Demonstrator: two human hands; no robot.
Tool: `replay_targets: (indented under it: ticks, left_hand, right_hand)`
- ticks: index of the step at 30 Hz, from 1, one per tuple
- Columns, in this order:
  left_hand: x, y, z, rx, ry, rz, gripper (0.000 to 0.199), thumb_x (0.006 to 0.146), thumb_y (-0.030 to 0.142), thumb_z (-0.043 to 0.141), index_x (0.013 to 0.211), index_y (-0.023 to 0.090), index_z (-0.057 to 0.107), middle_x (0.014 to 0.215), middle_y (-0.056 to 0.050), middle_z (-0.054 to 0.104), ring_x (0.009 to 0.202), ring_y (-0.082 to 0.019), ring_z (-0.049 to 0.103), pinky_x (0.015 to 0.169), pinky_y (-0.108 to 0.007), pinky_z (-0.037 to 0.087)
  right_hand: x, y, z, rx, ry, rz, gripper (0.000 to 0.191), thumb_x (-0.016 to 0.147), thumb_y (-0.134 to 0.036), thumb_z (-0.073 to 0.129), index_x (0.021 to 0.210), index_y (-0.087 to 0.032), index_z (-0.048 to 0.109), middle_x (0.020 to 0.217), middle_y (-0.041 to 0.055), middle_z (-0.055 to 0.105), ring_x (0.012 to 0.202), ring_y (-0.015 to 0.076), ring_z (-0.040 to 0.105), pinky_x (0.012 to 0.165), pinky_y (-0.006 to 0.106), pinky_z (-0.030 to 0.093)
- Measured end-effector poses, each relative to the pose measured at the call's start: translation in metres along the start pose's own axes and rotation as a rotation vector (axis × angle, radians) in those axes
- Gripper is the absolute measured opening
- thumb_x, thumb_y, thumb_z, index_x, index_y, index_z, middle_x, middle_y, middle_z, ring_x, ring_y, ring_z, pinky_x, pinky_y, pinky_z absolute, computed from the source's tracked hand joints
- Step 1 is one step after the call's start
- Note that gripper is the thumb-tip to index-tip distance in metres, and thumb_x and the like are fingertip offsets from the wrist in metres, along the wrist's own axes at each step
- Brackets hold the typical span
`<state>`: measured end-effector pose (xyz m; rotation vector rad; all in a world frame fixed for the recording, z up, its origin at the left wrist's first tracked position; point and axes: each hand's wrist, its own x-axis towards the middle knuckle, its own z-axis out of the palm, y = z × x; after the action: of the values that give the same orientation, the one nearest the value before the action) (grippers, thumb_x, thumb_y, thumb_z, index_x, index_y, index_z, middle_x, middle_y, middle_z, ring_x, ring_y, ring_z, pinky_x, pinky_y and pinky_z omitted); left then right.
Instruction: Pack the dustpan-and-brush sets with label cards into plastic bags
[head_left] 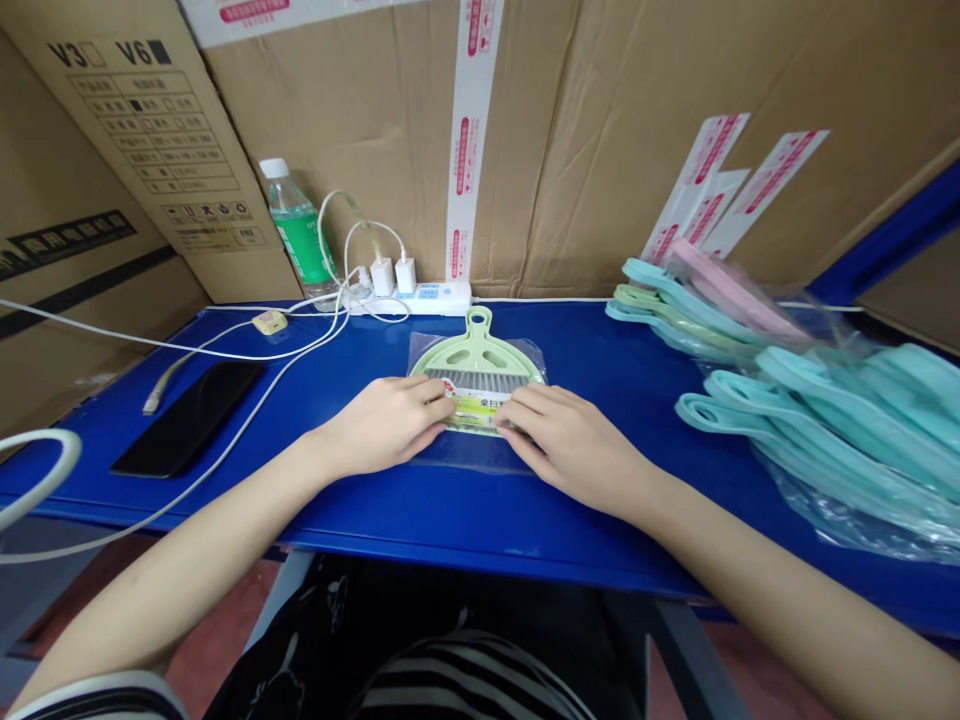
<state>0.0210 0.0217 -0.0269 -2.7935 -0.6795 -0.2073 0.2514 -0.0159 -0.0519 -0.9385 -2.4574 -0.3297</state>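
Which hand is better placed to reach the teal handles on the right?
Probably the right hand: it lies on the bagged green brush, closer to the teal plastic handles; the left hand sits farther away.

A pale green plastic hand brush (475,352) with grey bristles and a paper label lies flat inside a clear plastic bag (459,452), its looped handle pointing away, just in front of a white power strip (442,298).

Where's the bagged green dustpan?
In the head view, the green dustpan lies on the blue workbench, between the left hand and right hand, below the power strip.
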Motion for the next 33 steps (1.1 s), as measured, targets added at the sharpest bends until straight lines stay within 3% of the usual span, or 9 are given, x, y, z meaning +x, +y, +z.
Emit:
replay_targets:
  ticks: [14,25,33]
  left_hand:
    - [0.0007,-0.0012,0.0030,0.046,0.067,0.030,0.016,0.092,0.014,0.046,0.088,0.016,0.062,0.082,-0.003,0.064,0.070,-0.017,0.062,0.065,-0.028,0.050]
    - [-0.0004,-0.0025,0.0027,0.043,0.034,0.001,0.016,0.086,0.007,0.050,0.090,0.016,0.063,0.084,-0.003,0.065,0.072,-0.017,0.063,0.065,-0.028,0.051]
    - [0.0003,-0.0024,0.0033,-0.004,0.062,-0.014,0.024,0.097,0.020,0.041,0.087,0.017,0.064,0.081,-0.003,0.064,0.072,-0.016,0.063,0.067,-0.027,0.051]
  right_hand:
    - [0.0000,0.0006,-0.0003,-0.015,-0.001,0.002,0.024,0.096,-0.014,0.043,0.080,-0.016,0.062,0.076,0.0052,0.064,0.070,0.0189,0.058,0.067,0.031,0.045]
    - [-0.0020,0.0027,0.0000,0.022,-0.004,0.025,0.015,0.092,-0.012,0.051,0.082,-0.016,0.062,0.077,0.0039,0.065,0.075,0.0193,0.060,0.068,0.031,0.041]
    - [-0.0003,0.0030,0.0012,-0.009,0.022,-0.002,0.023,0.096,-0.013,0.045,0.080,-0.015,0.062,0.075,0.0049,0.065,0.071,0.0185,0.058,0.066,0.030,0.039]
